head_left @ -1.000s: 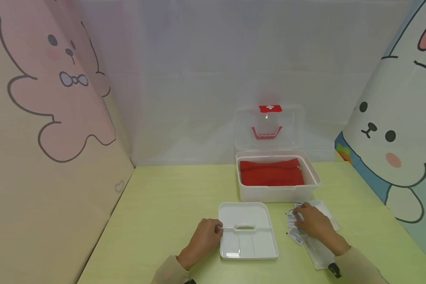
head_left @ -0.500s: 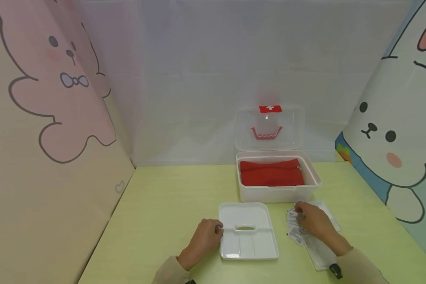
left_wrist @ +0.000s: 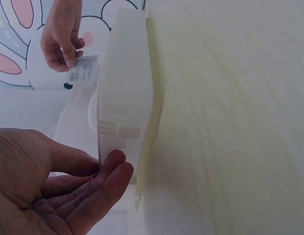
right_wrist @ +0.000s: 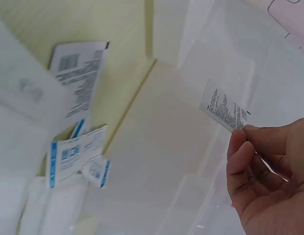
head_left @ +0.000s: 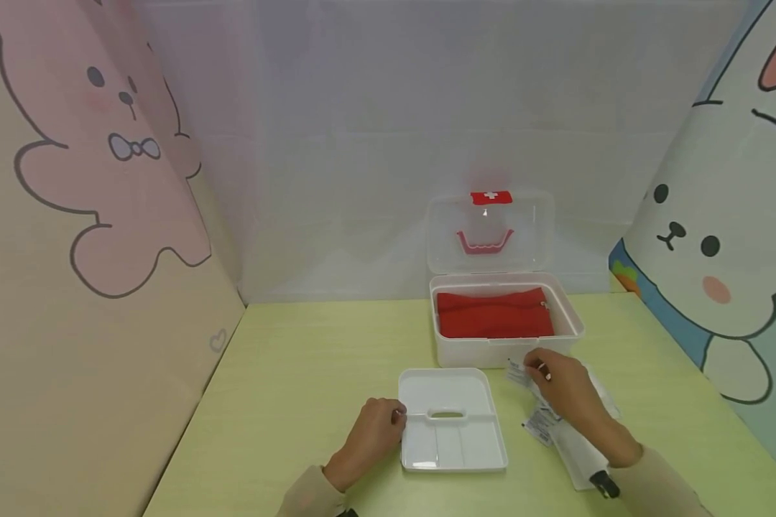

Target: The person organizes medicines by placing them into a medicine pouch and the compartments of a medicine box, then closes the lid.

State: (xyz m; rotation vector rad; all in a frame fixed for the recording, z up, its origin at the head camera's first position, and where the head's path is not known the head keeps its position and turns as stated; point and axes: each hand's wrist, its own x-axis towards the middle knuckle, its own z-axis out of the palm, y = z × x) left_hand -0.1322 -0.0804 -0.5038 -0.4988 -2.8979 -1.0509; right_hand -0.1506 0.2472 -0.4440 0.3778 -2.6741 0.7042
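Note:
A white divided tray [head_left: 478,449] with a slot in its middle lies on the table. My left hand [head_left: 375,431] pinches its left edge, thumb at the rim and fingers along the side wall in the left wrist view. Between thumb and fingers of my right hand [head_left: 565,388] is a small printed sachet [right_wrist: 223,108], raised above the table and also seen in the left wrist view. Below that hand lie more printed sachets [head_left: 539,424], some with blue edges [right_wrist: 68,159] in the right wrist view. A larger white packet [head_left: 578,452] is partly under the right forearm.
Behind the tray stands a white first-aid box [head_left: 491,353], its clear lid [head_left: 442,230] raised. Inside the box is a red fabric pouch [head_left: 494,316]. The yellow table [head_left: 297,359] is bordered by a grey back wall and side panels with cartoon animals.
My right hand has lifted a sachet off the others and moved it slightly left and toward the box. My left hand and the tray stay put.

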